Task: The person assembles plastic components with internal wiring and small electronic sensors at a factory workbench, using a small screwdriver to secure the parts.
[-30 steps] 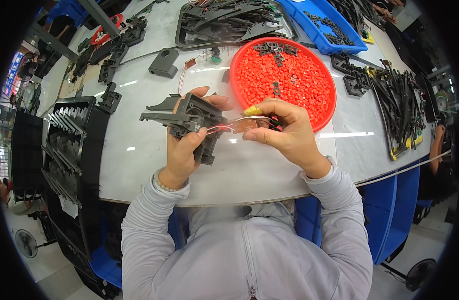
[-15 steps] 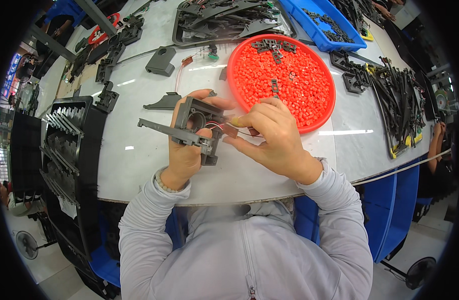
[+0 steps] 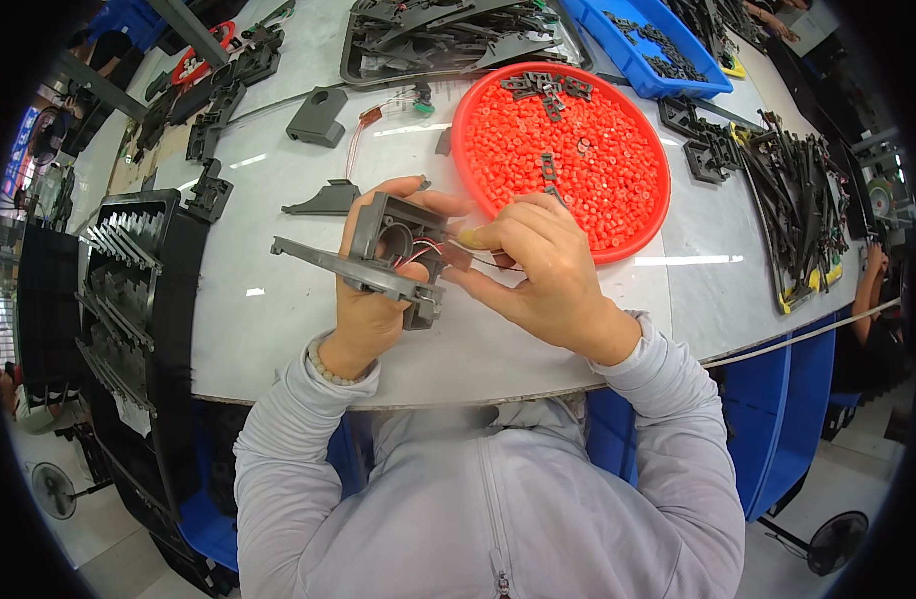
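Observation:
My left hand is closed around a dark grey plastic housing with a round opening, held just above the table. A long, thin grey plastic piece lies across the housing and sticks out to the left. From the housing's right side come thin red, white and dark wires, joined to a small brown circuit board. Between thumb and fingers my right hand pinches the board and its wires; its fingertips partly cover them. Behind my left hand lies a grey wedge-shaped part.
A red basin of small red caps, with several black clips on top, stands beyond my right hand. Farther back are a grey block, a blue tray and a black tray of parts. A black rack stands left.
The housing and long grey piece have tilted slightly in my left hand, and my left thumb has slipped lower, out of sight behind the piece. My right hand keeps its pinch.

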`<state>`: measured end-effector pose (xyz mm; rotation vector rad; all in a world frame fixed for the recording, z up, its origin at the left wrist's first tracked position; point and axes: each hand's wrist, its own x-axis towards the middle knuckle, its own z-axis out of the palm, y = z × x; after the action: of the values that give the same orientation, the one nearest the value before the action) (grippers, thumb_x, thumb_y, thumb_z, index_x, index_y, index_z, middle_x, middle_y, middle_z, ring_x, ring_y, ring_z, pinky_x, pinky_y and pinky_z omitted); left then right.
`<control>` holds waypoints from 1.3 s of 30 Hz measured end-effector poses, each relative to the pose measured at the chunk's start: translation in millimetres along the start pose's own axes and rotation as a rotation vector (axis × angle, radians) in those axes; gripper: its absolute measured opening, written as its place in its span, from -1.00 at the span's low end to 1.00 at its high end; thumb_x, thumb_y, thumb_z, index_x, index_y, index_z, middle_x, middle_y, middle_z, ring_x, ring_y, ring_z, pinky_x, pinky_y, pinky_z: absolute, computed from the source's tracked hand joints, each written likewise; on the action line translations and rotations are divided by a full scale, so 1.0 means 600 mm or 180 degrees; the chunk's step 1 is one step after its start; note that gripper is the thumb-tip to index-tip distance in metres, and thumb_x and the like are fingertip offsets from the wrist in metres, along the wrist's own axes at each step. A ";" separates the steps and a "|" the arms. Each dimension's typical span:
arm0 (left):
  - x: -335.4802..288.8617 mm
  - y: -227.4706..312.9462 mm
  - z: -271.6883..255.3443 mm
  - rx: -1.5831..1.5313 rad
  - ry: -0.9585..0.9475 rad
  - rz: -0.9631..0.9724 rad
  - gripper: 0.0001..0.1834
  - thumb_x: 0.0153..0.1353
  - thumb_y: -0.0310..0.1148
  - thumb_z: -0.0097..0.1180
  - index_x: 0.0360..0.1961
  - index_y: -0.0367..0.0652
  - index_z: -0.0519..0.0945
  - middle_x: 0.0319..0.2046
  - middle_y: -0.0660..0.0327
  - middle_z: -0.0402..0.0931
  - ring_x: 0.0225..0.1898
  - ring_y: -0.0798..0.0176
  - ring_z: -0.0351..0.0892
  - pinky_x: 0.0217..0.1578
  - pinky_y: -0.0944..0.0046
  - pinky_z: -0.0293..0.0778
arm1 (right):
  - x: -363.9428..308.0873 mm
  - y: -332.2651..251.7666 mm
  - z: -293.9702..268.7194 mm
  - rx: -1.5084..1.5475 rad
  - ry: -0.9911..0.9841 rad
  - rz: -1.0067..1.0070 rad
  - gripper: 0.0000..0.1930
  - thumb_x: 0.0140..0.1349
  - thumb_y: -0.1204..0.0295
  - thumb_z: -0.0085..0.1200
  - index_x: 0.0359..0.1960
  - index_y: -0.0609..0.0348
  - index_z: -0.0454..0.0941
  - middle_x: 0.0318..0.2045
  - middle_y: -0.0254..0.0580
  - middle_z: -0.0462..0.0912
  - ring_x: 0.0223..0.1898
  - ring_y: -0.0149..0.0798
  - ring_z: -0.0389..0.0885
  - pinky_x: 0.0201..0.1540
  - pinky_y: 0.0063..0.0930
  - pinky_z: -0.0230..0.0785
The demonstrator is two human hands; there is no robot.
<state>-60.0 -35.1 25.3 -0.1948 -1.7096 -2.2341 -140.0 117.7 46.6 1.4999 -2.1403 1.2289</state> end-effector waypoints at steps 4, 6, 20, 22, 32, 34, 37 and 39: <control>-0.003 0.005 0.004 0.0072 0.0013 0.0034 -0.12 -0.01 0.18 0.14 0.16 -0.17 0.10 -0.03 -0.05 0.32 0.10 -0.08 0.32 -0.03 0.09 0.46 | 0.001 -0.004 0.000 0.0149 -0.0053 0.0260 -0.73 -0.21 0.36 0.32 -0.48 0.10 0.48 -0.62 -0.34 0.43 -0.54 -0.26 0.41 -0.41 -0.37 0.19; -0.004 0.002 0.005 0.0065 0.0052 0.0065 -0.10 -0.03 0.19 0.14 0.16 -0.17 0.10 -0.03 -0.05 0.31 0.11 -0.09 0.31 0.00 0.07 0.43 | 0.000 -0.004 0.000 0.0259 -0.0074 0.0414 -0.73 -0.22 0.36 0.33 -0.49 0.10 0.49 -0.63 -0.34 0.42 -0.56 -0.26 0.40 -0.43 -0.38 0.18; -0.006 -0.007 0.004 0.0344 0.0037 0.0295 -0.08 -0.07 0.27 0.10 0.15 -0.15 0.12 -0.04 -0.04 0.31 0.09 -0.10 0.32 0.03 0.05 0.41 | -0.004 0.001 -0.004 0.0418 0.0051 0.0339 -0.77 -0.18 0.37 0.30 -0.47 0.12 0.54 -0.63 -0.33 0.47 -0.57 -0.29 0.46 -0.45 -0.42 0.24; -0.006 -0.006 0.006 0.0359 0.0045 0.0302 -0.08 -0.07 0.29 0.08 0.14 -0.14 0.12 -0.05 -0.03 0.32 0.08 -0.10 0.33 -0.02 0.08 0.45 | -0.004 0.001 -0.005 0.0408 0.0051 0.0344 -0.77 -0.18 0.37 0.30 -0.47 0.12 0.54 -0.63 -0.33 0.47 -0.57 -0.29 0.47 -0.44 -0.43 0.25; -0.007 -0.003 0.016 0.0621 0.0105 0.0256 -0.06 -0.13 0.31 0.11 0.09 -0.14 0.12 -0.04 -0.04 0.32 0.09 -0.12 0.32 -0.06 0.12 0.49 | -0.007 0.005 0.004 0.0339 0.0282 0.0154 -0.79 -0.21 0.45 0.31 -0.51 0.15 0.53 -0.68 -0.33 0.39 -0.61 -0.28 0.38 -0.46 -0.41 0.21; -0.009 -0.006 0.015 0.0743 0.0088 0.0423 -0.07 -0.13 0.29 0.14 0.10 -0.13 0.12 -0.03 -0.05 0.32 0.09 -0.12 0.32 -0.01 0.09 0.45 | -0.007 0.003 0.004 0.0324 0.0295 0.0130 -0.79 -0.20 0.45 0.31 -0.51 0.16 0.53 -0.68 -0.33 0.40 -0.61 -0.27 0.38 -0.46 -0.41 0.21; -0.008 -0.017 0.012 0.0367 -0.0005 0.0732 -0.13 -0.10 0.02 0.30 0.09 -0.18 0.10 -0.01 -0.21 0.31 -0.02 0.00 0.43 -0.17 0.18 0.54 | -0.006 0.004 0.004 0.0279 0.0290 0.0074 -0.80 -0.19 0.45 0.30 -0.51 0.16 0.53 -0.69 -0.33 0.39 -0.62 -0.27 0.38 -0.47 -0.41 0.21; -0.008 -0.018 0.008 0.0428 -0.0107 0.0771 -0.12 -0.10 0.03 0.30 0.09 -0.18 0.10 0.00 -0.21 0.30 -0.01 0.00 0.42 -0.16 0.18 0.53 | -0.007 0.005 0.004 0.0244 0.0277 0.0048 -0.80 -0.19 0.45 0.30 -0.51 0.15 0.53 -0.69 -0.33 0.39 -0.62 -0.27 0.38 -0.48 -0.41 0.21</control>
<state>-59.5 -27.4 15.5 -0.3876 -1.7434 -1.9462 -140.4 119.0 41.1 1.4347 -2.0745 1.3698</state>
